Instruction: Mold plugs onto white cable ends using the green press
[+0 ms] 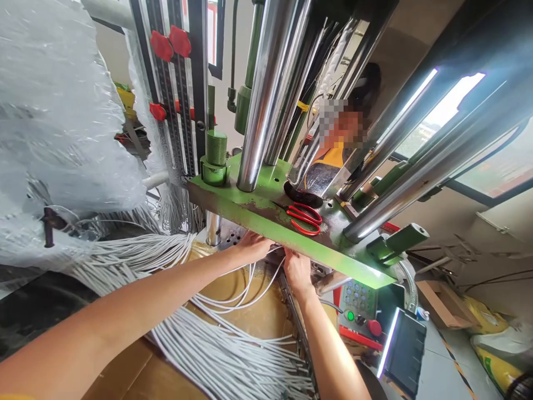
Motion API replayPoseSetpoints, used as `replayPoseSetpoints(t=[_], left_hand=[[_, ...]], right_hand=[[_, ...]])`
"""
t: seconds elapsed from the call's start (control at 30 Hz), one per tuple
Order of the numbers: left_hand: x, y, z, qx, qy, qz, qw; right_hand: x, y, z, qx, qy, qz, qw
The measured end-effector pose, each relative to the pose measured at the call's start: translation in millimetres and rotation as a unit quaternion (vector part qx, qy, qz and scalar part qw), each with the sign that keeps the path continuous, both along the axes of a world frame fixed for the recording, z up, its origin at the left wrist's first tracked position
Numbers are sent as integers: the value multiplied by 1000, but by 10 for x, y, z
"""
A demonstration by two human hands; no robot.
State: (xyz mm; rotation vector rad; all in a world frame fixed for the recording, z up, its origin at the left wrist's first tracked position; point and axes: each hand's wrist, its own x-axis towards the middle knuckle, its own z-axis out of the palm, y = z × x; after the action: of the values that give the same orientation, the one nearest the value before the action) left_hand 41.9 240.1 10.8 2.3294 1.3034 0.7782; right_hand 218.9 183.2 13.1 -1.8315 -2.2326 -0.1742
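White cables (227,347) fan across the brown worktop (266,314), some running up toward the left hand (255,248) and right hand (297,272). Both reach beneath a green plate (260,221), which hides each grip: closed or apart, I cannot tell. Red-handled scissors (303,214) lie on the plate; another person (328,161) is beyond.

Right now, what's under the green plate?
Left hand and right hand reach under the green plate; a metal post stands below its left end. Fingertips, and anything they hold, are covered.

A dark-framed glass window (499,169) is in the beige wall (437,216); the grey floor (436,369) carries a black-and-orange striped line (458,369).
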Motion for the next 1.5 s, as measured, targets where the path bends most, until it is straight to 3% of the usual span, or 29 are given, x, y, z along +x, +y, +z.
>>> replayPoseSetpoints(t=[0.2, 0.33, 0.5, 0.67, 0.83, 1.0, 1.13, 1.33, 1.5], left_hand=[[-170, -58, 108, 23, 48, 13, 999], [-277, -60, 137, 30, 62, 43, 997], [-502, -349, 113, 40, 52, 87, 994], [-759, -669, -38, -3, 73, 12, 997], [-643, -609, -147, 3, 75, -4, 997], [-634, -553, -122, 3, 75, -1, 997], [-752, -650, 1, -2, 70, -2, 998], [-955, -1098, 170, -10, 16, 15, 1000], [-1302, -1656, -1, -27, -54, 31, 998]], right_hand=[[148, -5, -60, 2, 12, -25, 1000], [154, -51, -19, -6, 9, 2, 1000], [169, -75, -3, -3, 20, 0, 1000], [261, -171, -74, 23, 36, -35, 998], [238, -184, -59, 23, 12, -29, 999], [100, -126, 20, 12, -32, -24, 999], [4, -94, 79, -9, -60, -29, 998], [-266, 9, 171, -25, -87, 1, 996], [-486, 89, 151, -43, -102, 46, 993]])
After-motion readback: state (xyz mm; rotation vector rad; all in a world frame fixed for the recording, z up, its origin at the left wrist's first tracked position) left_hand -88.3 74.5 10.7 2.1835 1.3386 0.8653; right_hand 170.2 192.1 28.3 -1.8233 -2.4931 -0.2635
